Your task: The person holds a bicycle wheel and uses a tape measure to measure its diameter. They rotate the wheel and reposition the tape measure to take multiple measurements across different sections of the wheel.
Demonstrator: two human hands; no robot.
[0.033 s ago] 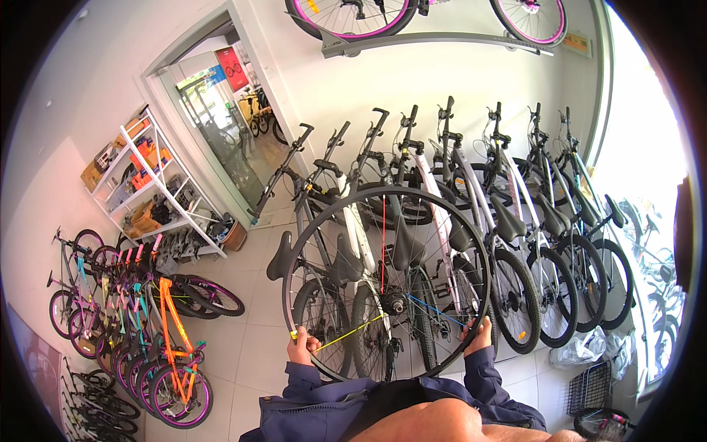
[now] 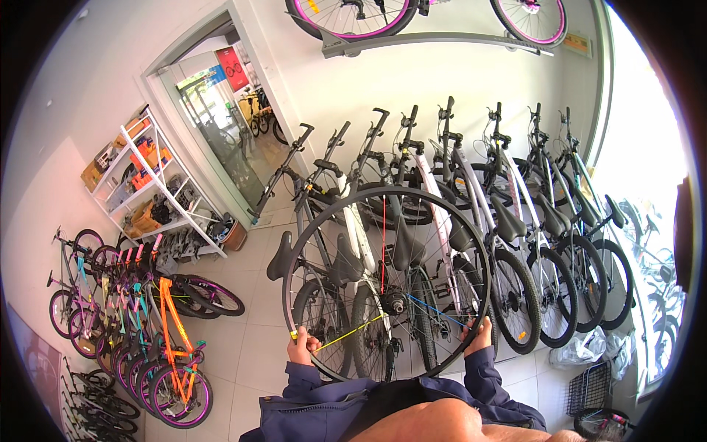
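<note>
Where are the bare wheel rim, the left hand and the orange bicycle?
wheel rim [image 2: 383, 190], head view, top arc of the black rim.
left hand [image 2: 302, 348], head view, back of the hand gripping the rim's lower left.
orange bicycle [image 2: 168, 318], head view, its orange frame tube.

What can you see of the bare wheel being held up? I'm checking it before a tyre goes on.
The wheel is a dark rim with no tyre, laced with thin spokes to a central hub; one spoke is red, one yellow, one blue. It is held upright before the row of parked bicycles, the left hand and right hand gripping its lower rim on either side.
</note>
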